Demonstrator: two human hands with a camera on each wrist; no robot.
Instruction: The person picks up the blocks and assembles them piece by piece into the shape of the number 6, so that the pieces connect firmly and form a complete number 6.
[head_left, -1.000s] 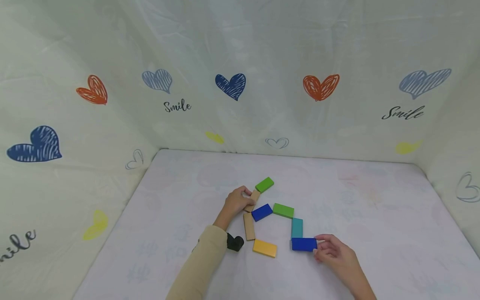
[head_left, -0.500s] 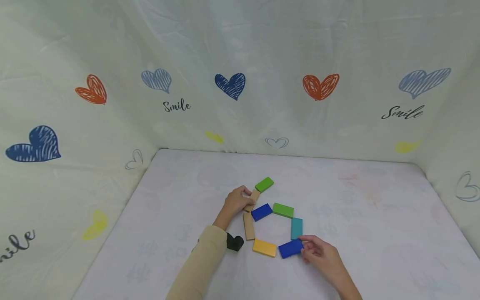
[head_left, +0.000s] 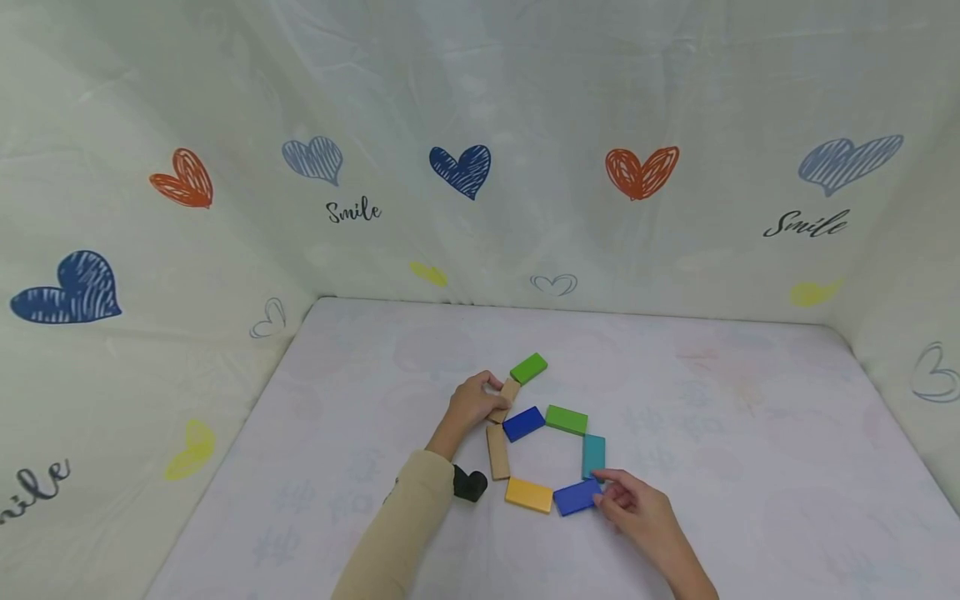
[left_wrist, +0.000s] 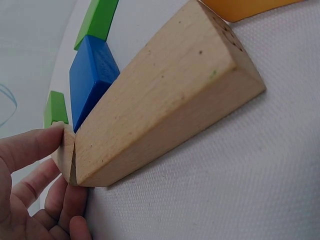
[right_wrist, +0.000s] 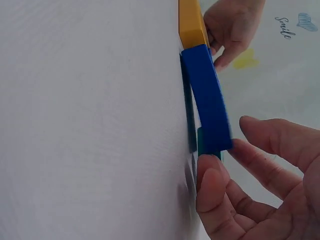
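My left hand (head_left: 472,402) pinches a plain wooden block (head_left: 508,393) between thumb and fingers, partly hiding it. Against it lie a second wooden block (left_wrist: 160,100) and a blue block (head_left: 523,424). At the lower right of a ring of blocks, my right hand (head_left: 637,510) is at the end of another blue block (right_wrist: 207,95). One finger touches that end while the digit above stands off it; a shadowed gap shows under the tilted block. Its far end meets the yellow-orange block (head_left: 529,495), and its near end is by the teal block (head_left: 593,456).
One green block (head_left: 567,420) joins the ring at the top; another green block (head_left: 529,368) extends from the wooden block at the far side. A black heart-shaped object (head_left: 471,486) sits beside the left sleeve (head_left: 408,517). White cloth covers the table (head_left: 750,433), with printed sheets around.
My right hand has brought the blue block leftward from below the teal block to the yellow-orange one, turning it slightly, and its grip has loosened. The left hand has stayed put.
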